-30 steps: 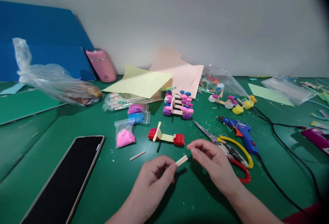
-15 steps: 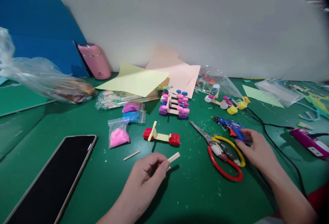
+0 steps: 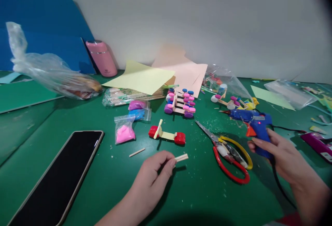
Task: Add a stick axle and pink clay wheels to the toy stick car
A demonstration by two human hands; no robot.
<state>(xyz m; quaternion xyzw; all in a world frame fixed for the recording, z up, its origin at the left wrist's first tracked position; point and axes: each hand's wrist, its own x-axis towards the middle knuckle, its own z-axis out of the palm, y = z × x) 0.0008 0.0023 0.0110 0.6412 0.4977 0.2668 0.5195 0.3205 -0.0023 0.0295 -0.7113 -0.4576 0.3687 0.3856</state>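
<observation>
1. The green table (image 3: 197, 198), dotted with pale specks and scraps, runs back to a plain light wall (image 3: 166, 15); a blue board (image 3: 46, 18) stands at the left.
2. A zip bag (image 3: 125, 120) contains a pink lump (image 3: 125, 134); just behind it, purple material (image 3: 137, 105) and blue material (image 3: 136, 114) are also bagged.
3. The knotted plastic bag (image 3: 48, 67) has brown contents, too blurred to identify. A clear packet (image 3: 116, 97) of thin sticks lies partly under yellow paper (image 3: 141, 77).
4. The left hand (image 3: 153, 181) pinches short wooden sticks (image 3: 182, 157) between thumb and fingers, nearer the wearer than the red-wheeled model (image 3: 167, 135).
5. The right hand (image 3: 285, 157) grasps the blue glue gun (image 3: 261, 132) by its handle, nozzle leftward.
6. Scissors (image 3: 225, 155) lie between the hands; a phone (image 3: 57, 177) lies at the left.
</observation>
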